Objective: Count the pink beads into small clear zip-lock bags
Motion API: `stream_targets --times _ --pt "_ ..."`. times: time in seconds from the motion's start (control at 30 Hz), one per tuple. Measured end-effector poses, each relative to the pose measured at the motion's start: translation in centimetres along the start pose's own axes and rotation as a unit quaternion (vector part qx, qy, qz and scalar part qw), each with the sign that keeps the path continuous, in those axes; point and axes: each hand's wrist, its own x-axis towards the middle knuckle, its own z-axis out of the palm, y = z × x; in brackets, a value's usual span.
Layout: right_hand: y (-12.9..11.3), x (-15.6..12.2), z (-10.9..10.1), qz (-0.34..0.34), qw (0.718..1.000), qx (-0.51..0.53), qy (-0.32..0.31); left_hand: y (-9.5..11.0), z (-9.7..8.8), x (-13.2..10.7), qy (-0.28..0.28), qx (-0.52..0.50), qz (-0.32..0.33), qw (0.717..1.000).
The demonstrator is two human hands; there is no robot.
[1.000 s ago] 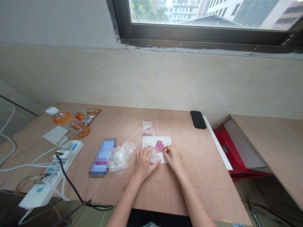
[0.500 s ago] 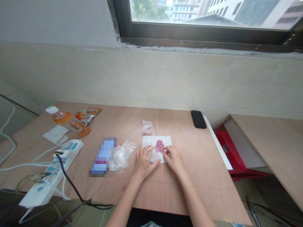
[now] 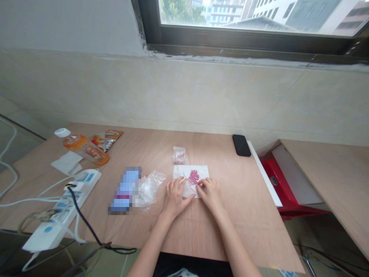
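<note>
Left grip: I see the left grip [image 3: 175, 198] lying open and flat. Its fingers [image 3: 176, 184] rest on the white paper [image 3: 180, 172].
Right grip: I see the right grip [image 3: 210, 194] bent, with its fingertips [image 3: 200, 186] on the paper. I cannot tell if it is pinching the paper.
Pink balls: The little pink balls [image 3: 194, 177] sit in a heap on the paper, between the two grips and just above the right fingertips.
Paper: It lies flat on the wooden worktop [image 3: 245, 219].
Close by: A small bag with pink bits in it [image 3: 179, 155] lies just past the paper. A clear plastic bag [image 3: 150, 188] lies near the left grip, beside a blurred packet [image 3: 125, 190].
Left side: I see an orange drink bottle [image 3: 85, 149] on its side, a snack packet [image 3: 106, 139], a white tissue [image 3: 67, 162] and a white power strip [image 3: 62, 209].
Right side: A black phone [image 3: 241, 145] lies by the back edge.
</note>
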Motion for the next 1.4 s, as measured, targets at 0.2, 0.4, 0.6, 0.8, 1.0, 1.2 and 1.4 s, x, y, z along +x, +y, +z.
stream_targets --times 0.2,0.4,0.6,0.8,1.0,1.2,1.4 --pt "-0.4 -0.1 -0.8 0.017 0.996 0.092 -0.001 0.0 0.0 0.0 -0.006 0.008 0.005 1.0" --pt "-1.2 0.1 -1.2 -0.01 0.987 0.158 -0.037 0.1 0.1 0.1 -0.008 0.011 0.004 1.0" --pt "-0.1 0.3 -0.3 0.024 0.994 0.106 0.002 -0.1 0.3 -0.1 -0.006 0.008 -0.003 1.0" --pt "0.4 0.5 0.4 0.019 0.999 0.037 0.002 -0.1 0.2 -0.1 -0.005 0.01 -0.005 1.0" --pt "0.4 0.8 0.7 0.015 0.999 0.035 -0.001 0.1 0.0 0.0 -0.007 0.009 -0.007 1.0" --pt "0.4 0.4 0.2 0.025 0.998 0.049 0.0 0.0 0.1 -0.1 -0.006 0.009 -0.005 1.0" --pt "0.6 0.0 -0.3 0.033 0.993 0.114 0.001 -0.1 0.2 -0.1 -0.003 0.011 0.0 1.0"
